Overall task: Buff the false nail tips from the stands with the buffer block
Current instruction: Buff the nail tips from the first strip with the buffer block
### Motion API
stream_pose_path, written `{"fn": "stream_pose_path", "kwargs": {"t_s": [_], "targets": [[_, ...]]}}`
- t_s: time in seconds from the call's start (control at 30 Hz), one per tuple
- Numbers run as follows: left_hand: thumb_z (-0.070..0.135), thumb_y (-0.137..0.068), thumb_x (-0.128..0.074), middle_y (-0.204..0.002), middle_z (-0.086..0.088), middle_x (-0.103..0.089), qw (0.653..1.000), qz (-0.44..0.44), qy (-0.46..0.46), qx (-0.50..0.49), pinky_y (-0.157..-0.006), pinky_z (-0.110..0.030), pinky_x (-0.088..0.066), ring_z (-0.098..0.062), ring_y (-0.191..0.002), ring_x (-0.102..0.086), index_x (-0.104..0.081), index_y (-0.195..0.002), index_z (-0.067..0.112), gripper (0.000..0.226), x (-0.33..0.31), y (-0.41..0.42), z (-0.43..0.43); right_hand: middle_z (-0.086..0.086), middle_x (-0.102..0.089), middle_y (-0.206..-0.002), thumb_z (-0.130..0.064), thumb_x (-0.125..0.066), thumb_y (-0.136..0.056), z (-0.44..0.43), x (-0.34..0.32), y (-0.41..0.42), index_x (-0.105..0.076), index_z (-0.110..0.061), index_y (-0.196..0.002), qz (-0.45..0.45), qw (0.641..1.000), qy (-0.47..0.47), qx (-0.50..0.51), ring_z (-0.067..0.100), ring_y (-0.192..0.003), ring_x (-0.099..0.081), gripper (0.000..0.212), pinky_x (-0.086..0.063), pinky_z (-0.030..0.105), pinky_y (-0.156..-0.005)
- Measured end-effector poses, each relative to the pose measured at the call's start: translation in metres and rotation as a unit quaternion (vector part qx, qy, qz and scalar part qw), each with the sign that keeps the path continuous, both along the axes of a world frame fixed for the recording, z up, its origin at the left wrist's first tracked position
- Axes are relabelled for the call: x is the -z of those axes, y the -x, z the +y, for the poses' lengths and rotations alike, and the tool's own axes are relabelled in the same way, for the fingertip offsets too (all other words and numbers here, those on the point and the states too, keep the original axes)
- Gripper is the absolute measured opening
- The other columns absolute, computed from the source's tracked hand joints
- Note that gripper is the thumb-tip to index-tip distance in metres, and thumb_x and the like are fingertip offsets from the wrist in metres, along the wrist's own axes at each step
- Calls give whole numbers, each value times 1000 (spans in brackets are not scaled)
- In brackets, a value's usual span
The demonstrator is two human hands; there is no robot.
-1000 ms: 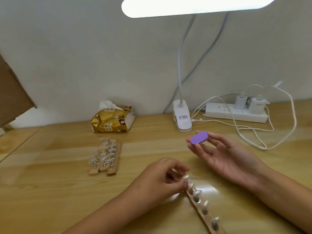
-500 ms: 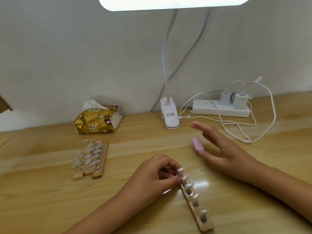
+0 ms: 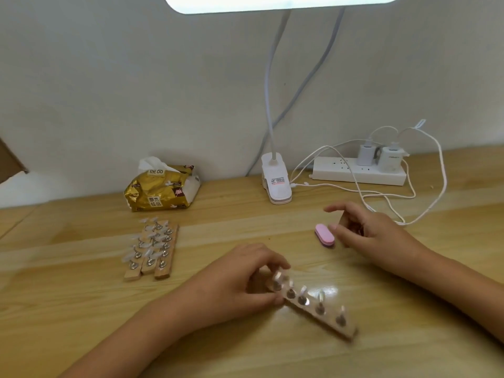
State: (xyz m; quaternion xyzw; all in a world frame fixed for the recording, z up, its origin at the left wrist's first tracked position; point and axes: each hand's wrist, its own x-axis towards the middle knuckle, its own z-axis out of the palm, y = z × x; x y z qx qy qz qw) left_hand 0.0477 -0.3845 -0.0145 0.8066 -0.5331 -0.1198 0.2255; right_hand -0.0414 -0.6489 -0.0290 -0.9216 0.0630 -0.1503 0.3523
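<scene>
A wooden stand [image 3: 321, 313] with several clear false nail tips on metal pegs lies slanted on the table. My left hand [image 3: 237, 279] pinches its near-left end between thumb and curled fingers. The buffer block [image 3: 324, 237], pink side up, lies flat on the table behind the stand. My right hand [image 3: 373, 236] hovers just right of it with loose fingers and holds nothing; one fingertip is close to the block's right edge. Three more stands [image 3: 152, 249] with nail tips lie side by side to the left.
A gold tissue pack [image 3: 161, 192] sits at the back left. A white clip lamp base [image 3: 276, 184] stands by the wall, its lit head [image 3: 281, 2] overhead. A power strip [image 3: 357, 174] with chargers and looping white cables [image 3: 436, 203] fills the back right.
My right hand held the block up, purple side showing; the block now lies on the table, pink side up, out of the hand. My left hand has swung the stand round.
</scene>
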Motion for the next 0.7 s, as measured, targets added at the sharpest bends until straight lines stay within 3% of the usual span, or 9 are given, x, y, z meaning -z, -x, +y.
{"fn": "stream_pose_path", "kwargs": {"t_s": [0.07,0.13,0.2,0.27,0.37,0.47,0.57,0.7], "targets": [[56,-81,-64,-101,32,-46,991,-94,-88,-27,-77,-9,-35,16,-96,-41,-36,-129,51,56,-15,-3,10,-8,-59,-80,-48,-62,-88,1,4,-2,-50,-41,-125,24,999,46,-3,2,-74,-54,40,-42,21,-66],[62,-79,-63,-101,26,-49,975,-118,-164,-91,-76,-16,-42,7,-89,-47,-9,-142,49,85,-23,-2,20,-11,-57,-84,-54,-63,-83,2,7,-5,-44,-42,-132,27,995,95,-9,-3,-81,-52,54,-40,18,-63],[68,-74,-63,-100,21,-55,964,-84,-226,-110,-79,-19,-47,1,-84,-53,20,-143,44,111,-28,3,29,-13,-55,-89,-59,-62,-79,2,9,-7,-40,-42,-136,17,992,123,-15,-7,-88,-50,64,-38,15,-64],[80,-63,-60,-102,28,-58,964,20,-251,-89,-84,-18,-48,6,-87,-56,30,-138,49,121,-39,6,38,-14,-55,-91,-60,-61,-78,1,11,-9,-41,-40,-138,1,992,123,-23,-7,-92,-49,67,-38,16,-67],[78,-67,-60,-111,34,-61,967,169,-187,-39,-94,-25,-45,11,-100,-57,11,-142,55,106,-61,-3,49,-15,-56,-92,-58,-60,-79,0,11,-9,-42,-38,-138,-12,995,93,-34,-3,-89,-52,65,-40,18,-68],[51,-84,-65,-112,29,-64,973,179,-140,-47,-99,-31,-44,6,-104,-58,-15,-143,50,77,-62,-16,50,-14,-57,-90,-57,-61,-79,-1,10,-10,-41,-39,-138,-12,995,87,-38,0,-87,-53,65,-41,18,-69],[35,-91,-63,-114,30,-63,962,202,-182,-24,-101,-28,-41,8,-106,-57,-10,-148,41,78,-51,-16,45,-13,-57,-86,-59,-62,-79,-3,8,-10,-39,-40,-140,-11,992,119,-45,-1,-88,-53,68,-42,20,-69],[34,-94,-59,-126,28,-59,936,295,-188,35,-108,-30,-27,10,-121,-47,-5,-151,35,78,-44,-12,39,-19,-58,-89,-77,-49,-69,-12,2,-7,-39,-50,-132,-6,995,85,-49,0,-91,-55,68,-45,21,-75]]}}
